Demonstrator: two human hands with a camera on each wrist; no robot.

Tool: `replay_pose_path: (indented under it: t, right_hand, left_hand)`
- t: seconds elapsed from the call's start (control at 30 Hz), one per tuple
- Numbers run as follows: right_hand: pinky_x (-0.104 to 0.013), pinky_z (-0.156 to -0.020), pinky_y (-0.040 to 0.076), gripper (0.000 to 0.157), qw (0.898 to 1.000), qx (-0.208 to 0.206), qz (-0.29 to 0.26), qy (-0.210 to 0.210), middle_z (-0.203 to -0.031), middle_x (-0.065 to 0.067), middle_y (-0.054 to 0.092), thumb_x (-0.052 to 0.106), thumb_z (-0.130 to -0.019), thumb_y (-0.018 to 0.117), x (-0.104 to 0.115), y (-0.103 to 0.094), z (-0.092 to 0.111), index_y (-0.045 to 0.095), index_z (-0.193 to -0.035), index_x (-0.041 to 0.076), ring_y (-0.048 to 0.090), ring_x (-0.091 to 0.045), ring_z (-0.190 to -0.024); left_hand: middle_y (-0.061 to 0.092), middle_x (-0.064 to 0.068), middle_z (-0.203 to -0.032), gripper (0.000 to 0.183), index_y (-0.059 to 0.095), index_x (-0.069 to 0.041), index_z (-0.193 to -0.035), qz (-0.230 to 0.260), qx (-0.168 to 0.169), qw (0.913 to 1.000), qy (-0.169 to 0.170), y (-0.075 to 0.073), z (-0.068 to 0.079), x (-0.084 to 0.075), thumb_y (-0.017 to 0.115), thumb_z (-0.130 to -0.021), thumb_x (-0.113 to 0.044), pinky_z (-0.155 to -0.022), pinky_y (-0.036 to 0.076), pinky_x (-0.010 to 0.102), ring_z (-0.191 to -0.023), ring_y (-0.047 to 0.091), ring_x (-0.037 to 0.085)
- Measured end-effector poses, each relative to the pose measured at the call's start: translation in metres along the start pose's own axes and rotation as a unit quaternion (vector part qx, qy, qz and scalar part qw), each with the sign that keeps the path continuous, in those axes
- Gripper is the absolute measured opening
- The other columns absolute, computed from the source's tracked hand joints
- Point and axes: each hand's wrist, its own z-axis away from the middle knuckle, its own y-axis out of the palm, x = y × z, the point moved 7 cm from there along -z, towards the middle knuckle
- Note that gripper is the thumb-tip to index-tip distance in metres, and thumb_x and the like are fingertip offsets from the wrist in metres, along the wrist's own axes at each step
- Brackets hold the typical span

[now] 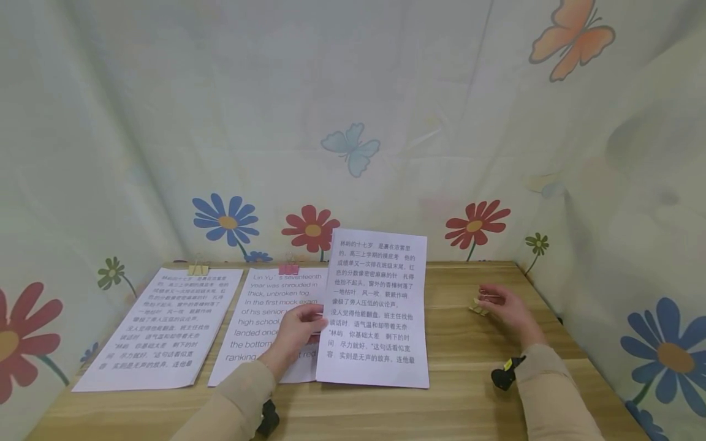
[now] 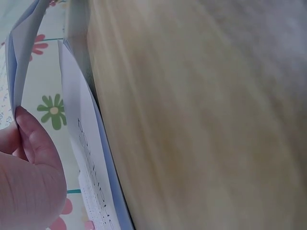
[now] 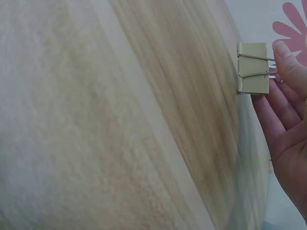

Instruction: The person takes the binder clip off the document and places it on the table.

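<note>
My left hand (image 1: 298, 331) pinches the left edge of a stack of printed sheets (image 1: 379, 306), held raised and tilted toward me above the table. In the left wrist view, thumb and fingers grip that stack (image 2: 21, 52) by its edge. At the right, my right hand (image 1: 506, 309) pinches a yellow binder clip (image 1: 477, 307) by its wire handles. The right wrist view shows the clip (image 3: 253, 69) with nothing between its jaws. Behind my left hand lies an English-text stack (image 1: 265, 318) with a pink binder clip (image 1: 289, 269) at its top edge.
A Chinese-text stack (image 1: 160, 331) with a yellow binder clip (image 1: 198, 268) lies at the left of the wooden table (image 1: 463, 392). A cloth backdrop (image 1: 408, 147) with flowers and butterflies stands around the table's back and sides.
</note>
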Motion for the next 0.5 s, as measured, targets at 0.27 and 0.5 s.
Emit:
replay_pose_path:
  t: [0.27,0.5]
  right_hand:
    - [-0.018,-0.081,0.049,0.052,0.999,-0.018,0.015,0.026,-0.129,-0.033,0.056,0.015,-0.097,0.066,-0.008,-0.0027,0.0007,0.047,-0.136,-0.014,0.058,-0.039,-0.114]
    - [-0.013,-0.08,0.046,0.052,0.999,-0.011,0.0,0.03,-0.13,-0.032,0.055,0.013,-0.097,0.065,-0.007,-0.0007,0.0045,0.046,-0.137,-0.013,0.055,-0.042,-0.118]
  left_hand:
    - [0.064,0.012,-0.099,0.036,0.066,0.0,-0.121,0.003,-0.001,1.0,-0.002,0.0004,-0.0002,0.0017,0.071,-0.086,0.002,-0.072,0.059,0.036,-0.082,0.066,0.021]
    - [0.064,0.011,-0.098,0.035,0.067,0.001,-0.12,0.006,0.001,1.0,-0.001,0.0,-0.0013,0.0018,0.071,-0.086,0.003,-0.072,0.059,0.037,-0.081,0.066,0.021]
